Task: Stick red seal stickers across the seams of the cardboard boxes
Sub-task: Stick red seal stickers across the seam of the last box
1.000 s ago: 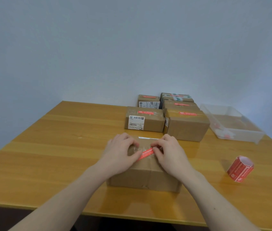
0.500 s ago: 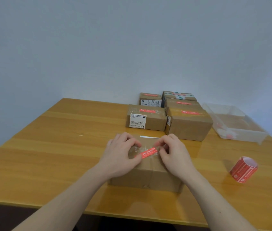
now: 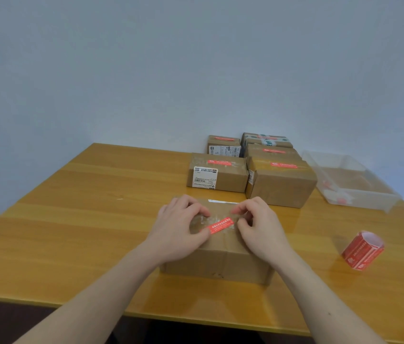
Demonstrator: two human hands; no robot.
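A cardboard box (image 3: pixel 220 259) stands near the table's front edge. A red seal sticker (image 3: pixel 220 225) lies slanted on its taped top. My left hand (image 3: pixel 178 229) rests on the box with curled fingers, and its thumb holds down the sticker's left end. My right hand (image 3: pixel 258 227), fingers curled too, pinches the sticker's right end between thumb and fingertips. A red roll of seal stickers (image 3: pixel 362 250) lies on the table to the right.
Several cardboard boxes with red stickers on top (image 3: pixel 218 173) (image 3: pixel 282 184) stand in a group behind the near box, back to the wall. A clear plastic tray (image 3: pixel 352 180) sits at the right. The wooden table (image 3: pixel 84 219) runs out to the left.
My hands have drawn slightly apart along the sticker, so more of its red strip shows between them. The box has not moved.
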